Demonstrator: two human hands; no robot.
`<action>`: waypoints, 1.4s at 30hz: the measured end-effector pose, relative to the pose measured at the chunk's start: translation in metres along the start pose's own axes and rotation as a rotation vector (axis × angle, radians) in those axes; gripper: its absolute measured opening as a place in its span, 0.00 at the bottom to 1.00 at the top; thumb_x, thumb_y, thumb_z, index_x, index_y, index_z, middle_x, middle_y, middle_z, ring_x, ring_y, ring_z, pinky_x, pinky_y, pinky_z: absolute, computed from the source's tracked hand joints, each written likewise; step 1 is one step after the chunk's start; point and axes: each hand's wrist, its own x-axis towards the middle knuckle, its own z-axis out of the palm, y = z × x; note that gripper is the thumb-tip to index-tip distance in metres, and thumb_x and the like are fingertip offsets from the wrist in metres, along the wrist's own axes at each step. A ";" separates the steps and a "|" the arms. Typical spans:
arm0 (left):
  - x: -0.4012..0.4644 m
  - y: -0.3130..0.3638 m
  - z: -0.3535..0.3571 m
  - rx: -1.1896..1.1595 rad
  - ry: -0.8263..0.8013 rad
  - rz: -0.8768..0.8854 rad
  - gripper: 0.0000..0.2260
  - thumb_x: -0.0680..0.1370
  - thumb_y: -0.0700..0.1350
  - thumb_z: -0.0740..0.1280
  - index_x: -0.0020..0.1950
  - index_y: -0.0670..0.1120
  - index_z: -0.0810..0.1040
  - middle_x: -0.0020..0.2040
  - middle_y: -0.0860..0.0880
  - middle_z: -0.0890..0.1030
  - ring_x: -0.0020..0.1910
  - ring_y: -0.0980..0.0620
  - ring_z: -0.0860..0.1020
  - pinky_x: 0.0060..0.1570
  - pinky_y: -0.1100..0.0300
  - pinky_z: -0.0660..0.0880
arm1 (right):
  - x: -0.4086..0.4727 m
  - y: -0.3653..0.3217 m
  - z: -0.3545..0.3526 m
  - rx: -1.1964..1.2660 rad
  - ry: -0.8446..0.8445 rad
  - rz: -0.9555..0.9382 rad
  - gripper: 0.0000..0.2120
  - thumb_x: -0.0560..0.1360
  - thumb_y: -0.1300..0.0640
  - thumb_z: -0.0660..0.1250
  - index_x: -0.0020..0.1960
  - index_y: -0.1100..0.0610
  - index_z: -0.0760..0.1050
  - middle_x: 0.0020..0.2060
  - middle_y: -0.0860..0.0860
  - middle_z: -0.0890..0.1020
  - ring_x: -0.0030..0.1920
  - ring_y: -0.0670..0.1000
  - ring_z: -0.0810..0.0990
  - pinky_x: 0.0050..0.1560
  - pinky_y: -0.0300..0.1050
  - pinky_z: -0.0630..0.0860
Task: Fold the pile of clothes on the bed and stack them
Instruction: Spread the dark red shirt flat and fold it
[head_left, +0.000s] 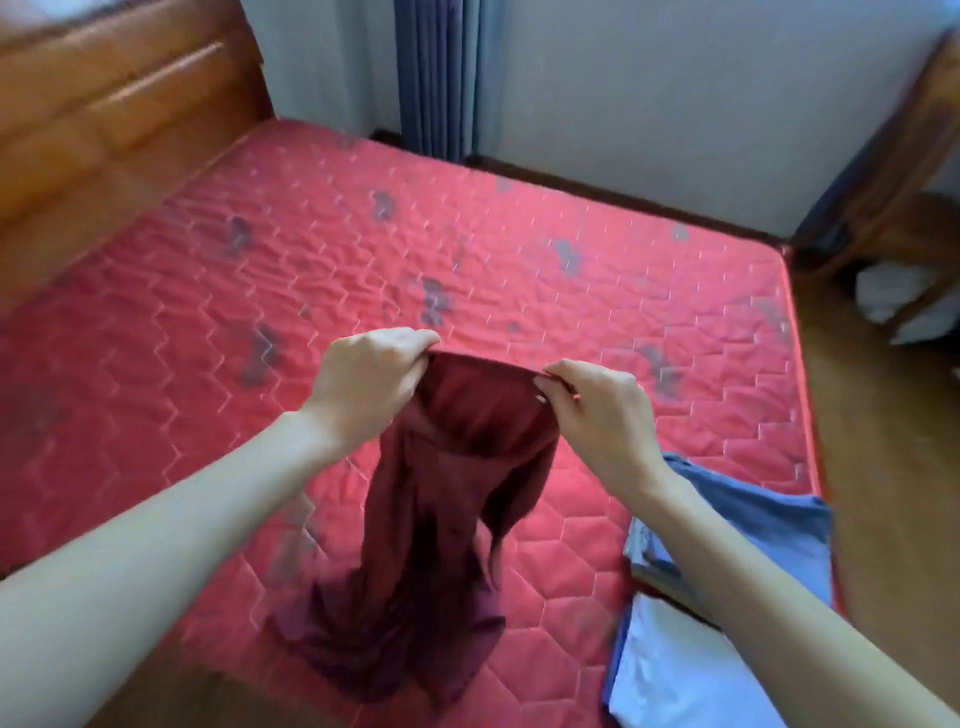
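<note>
A dark red garment (447, 499) hangs in front of me over the red quilted mattress (467, 249). My left hand (363, 384) pinches its top edge on the left and my right hand (602, 415) pinches the same edge on the right. The cloth hangs down between them and its lower end bunches on the mattress. At the bed's right edge, partly under my right forearm, lie a blue garment (769, 525) and a pale white one (675, 670); how they are folded I cannot tell.
A wooden headboard (104, 93) stands at the back left. Blue curtains (436, 73) hang against the far wall. Wooden floor (893, 467) runs along the bed's right side, with wooden furniture (904, 171) and something white under it at the far right.
</note>
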 end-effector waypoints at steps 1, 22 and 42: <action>0.020 0.002 -0.028 0.036 0.030 0.011 0.17 0.75 0.51 0.55 0.49 0.47 0.82 0.39 0.49 0.83 0.37 0.43 0.82 0.31 0.51 0.78 | 0.021 -0.014 -0.022 -0.003 0.016 -0.036 0.06 0.75 0.55 0.68 0.43 0.55 0.82 0.35 0.50 0.84 0.38 0.56 0.82 0.35 0.44 0.69; 0.214 0.068 -0.365 0.033 0.326 -0.136 0.10 0.73 0.34 0.63 0.48 0.45 0.79 0.45 0.48 0.80 0.47 0.46 0.79 0.40 0.60 0.66 | 0.252 -0.160 -0.319 0.013 0.103 -0.068 0.07 0.69 0.61 0.67 0.35 0.53 0.81 0.32 0.52 0.82 0.40 0.53 0.82 0.45 0.47 0.79; 0.251 -0.009 -0.426 -0.116 -0.034 0.393 0.16 0.72 0.55 0.62 0.46 0.47 0.85 0.43 0.56 0.83 0.40 0.55 0.81 0.44 0.61 0.76 | 0.291 -0.198 -0.346 -0.201 -0.150 -0.645 0.22 0.73 0.43 0.59 0.40 0.58 0.83 0.38 0.45 0.83 0.35 0.42 0.79 0.38 0.35 0.71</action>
